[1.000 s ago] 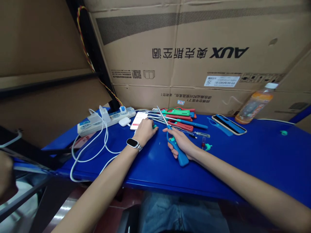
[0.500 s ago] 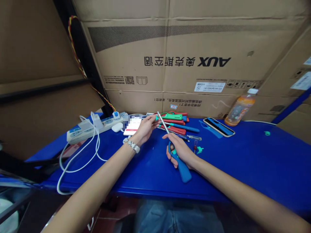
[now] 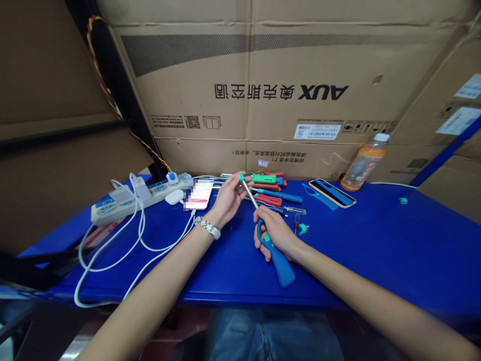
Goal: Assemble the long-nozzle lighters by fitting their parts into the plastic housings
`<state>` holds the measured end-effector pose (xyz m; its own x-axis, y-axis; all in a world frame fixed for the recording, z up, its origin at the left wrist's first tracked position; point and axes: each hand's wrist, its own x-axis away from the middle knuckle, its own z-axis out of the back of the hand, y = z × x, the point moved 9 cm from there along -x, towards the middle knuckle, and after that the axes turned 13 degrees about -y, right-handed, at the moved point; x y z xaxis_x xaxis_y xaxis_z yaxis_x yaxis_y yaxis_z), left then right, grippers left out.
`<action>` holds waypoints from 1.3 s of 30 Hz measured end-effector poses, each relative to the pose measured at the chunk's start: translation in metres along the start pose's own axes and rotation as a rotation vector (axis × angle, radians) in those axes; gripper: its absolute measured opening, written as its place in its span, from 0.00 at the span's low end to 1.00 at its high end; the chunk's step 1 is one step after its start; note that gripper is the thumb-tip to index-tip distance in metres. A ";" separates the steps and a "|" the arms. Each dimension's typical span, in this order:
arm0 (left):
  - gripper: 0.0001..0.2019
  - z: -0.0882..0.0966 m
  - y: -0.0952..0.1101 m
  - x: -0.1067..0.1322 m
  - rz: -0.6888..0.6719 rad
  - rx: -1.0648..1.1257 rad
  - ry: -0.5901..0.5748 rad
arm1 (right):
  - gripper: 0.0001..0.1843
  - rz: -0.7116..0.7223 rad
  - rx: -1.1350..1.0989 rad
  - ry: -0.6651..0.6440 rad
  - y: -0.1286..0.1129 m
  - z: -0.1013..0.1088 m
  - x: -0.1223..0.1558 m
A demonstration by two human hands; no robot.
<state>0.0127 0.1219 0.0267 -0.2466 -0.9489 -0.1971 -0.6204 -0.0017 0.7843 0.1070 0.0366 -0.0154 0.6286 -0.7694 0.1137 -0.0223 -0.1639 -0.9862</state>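
My right hand (image 3: pixel 276 231) is wrapped round the blue handle of a long-nosed lighter (image 3: pixel 278 260), held over the blue table (image 3: pixel 376 250). Its thin metal tube (image 3: pixel 248 192) points up and to the left. My left hand (image 3: pixel 228 198) pinches a small teal cap (image 3: pixel 242 177) right at the tip of that tube. A watch sits on my left wrist. Behind the hands lies a pile of similar lighters (image 3: pixel 268 185) in red, green and blue.
A white power strip (image 3: pixel 131 198) with white cables lies at the left, a phone (image 3: pixel 198 194) and a white earbud case (image 3: pixel 174 197) beside it. Blue handle halves (image 3: pixel 330 192), an orange drink bottle (image 3: pixel 364 163) and a small screwdriver (image 3: pixel 296 219) lie right. Cardboard boxes (image 3: pixel 263 90) wall the back.
My left hand lifted from the table with the teal cap and brought it to the tip of the metal tube. The right hand kept hold of the blue lighter.
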 end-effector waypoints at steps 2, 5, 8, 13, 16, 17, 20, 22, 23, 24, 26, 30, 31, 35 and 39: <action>0.03 0.000 0.001 0.001 -0.014 -0.032 -0.004 | 0.13 0.000 0.003 0.001 0.000 0.000 0.000; 0.03 0.004 0.005 0.004 -0.009 -0.065 0.011 | 0.12 -0.002 0.015 0.001 0.000 -0.001 0.000; 0.03 0.004 0.007 0.005 0.011 -0.043 -0.018 | 0.12 0.004 0.005 -0.027 -0.004 -0.004 0.001; 0.08 0.002 0.006 0.005 0.047 0.030 -0.065 | 0.13 -0.008 -0.080 -0.102 -0.009 -0.012 0.003; 0.09 0.001 0.004 0.007 0.057 0.050 -0.065 | 0.14 -0.021 -0.088 -0.090 -0.007 -0.012 0.004; 0.09 0.000 0.004 0.007 0.059 0.057 -0.060 | 0.14 -0.018 -0.080 -0.080 -0.006 -0.012 0.004; 0.07 -0.002 0.003 0.007 0.071 0.098 -0.036 | 0.13 0.001 -0.025 -0.049 -0.004 -0.008 0.001; 0.06 -0.005 0.002 0.006 0.073 0.141 -0.017 | 0.11 0.014 0.017 -0.037 -0.003 -0.007 -0.002; 0.08 -0.007 0.001 0.005 0.076 0.164 -0.012 | 0.11 0.017 0.032 -0.034 -0.002 -0.007 -0.004; 0.10 -0.010 0.000 0.003 0.082 0.184 -0.012 | 0.11 0.018 0.043 -0.030 -0.001 -0.007 -0.005; 0.14 -0.016 -0.004 0.002 0.108 0.199 -0.019 | 0.12 0.022 0.050 -0.016 0.001 -0.008 -0.007; 0.20 -0.014 -0.012 0.003 0.095 0.142 0.093 | 0.13 0.002 0.061 0.007 0.004 -0.011 -0.007; 0.21 -0.011 -0.013 0.005 0.083 0.125 0.132 | 0.12 -0.005 0.069 0.010 0.004 -0.011 -0.007; 0.21 -0.012 -0.018 0.007 0.091 0.116 0.166 | 0.13 -0.011 0.123 0.022 0.003 -0.013 -0.005; 0.22 -0.009 -0.018 0.009 0.097 0.104 0.198 | 0.14 -0.012 0.185 0.025 0.004 -0.013 -0.005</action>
<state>0.0282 0.1105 0.0155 -0.1642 -0.9864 0.0029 -0.6768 0.1148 0.7271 0.0933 0.0320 -0.0181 0.6081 -0.7837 0.1264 0.1299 -0.0588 -0.9898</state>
